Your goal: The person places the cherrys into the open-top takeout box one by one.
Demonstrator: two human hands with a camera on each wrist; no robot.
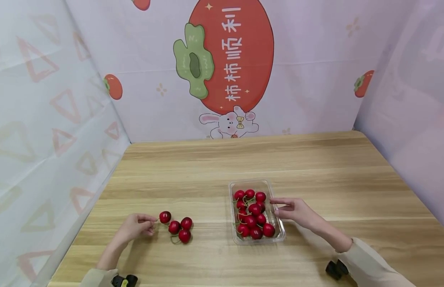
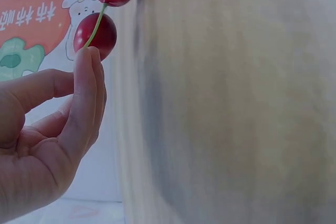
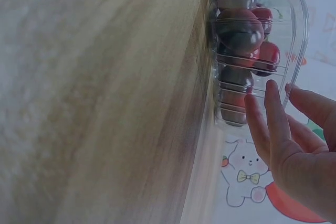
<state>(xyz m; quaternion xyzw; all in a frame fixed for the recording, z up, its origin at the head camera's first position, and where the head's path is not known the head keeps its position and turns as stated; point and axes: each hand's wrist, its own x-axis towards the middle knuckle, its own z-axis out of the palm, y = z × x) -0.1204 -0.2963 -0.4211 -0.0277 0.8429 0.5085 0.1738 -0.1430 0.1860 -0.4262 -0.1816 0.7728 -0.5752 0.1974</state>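
My left hand [image 1: 135, 229] pinches the thin green stem [image 2: 96, 25] of a red cherry [image 1: 165, 217] with its fingertips. Close by that cherry, on its right, lie more red cherries [image 1: 184, 236] in a small cluster. To the right stands a clear plastic box [image 1: 237, 240] holding many red cherries [image 1: 255, 209] with green stems. Fingers almost straight, my right hand [image 1: 297, 211] rests at the right rim of the box. In the right wrist view its fingertips [image 3: 271, 88] lie against the ribbed clear wall.
Both hands work over a wood-grain table [image 1: 193, 163] with rounded back corners. A white cloth backdrop [image 1: 315, 79] printed with a persimmon and a rabbit hangs behind it. Patterned cloth [image 1: 57, 119] also hangs along the left side.
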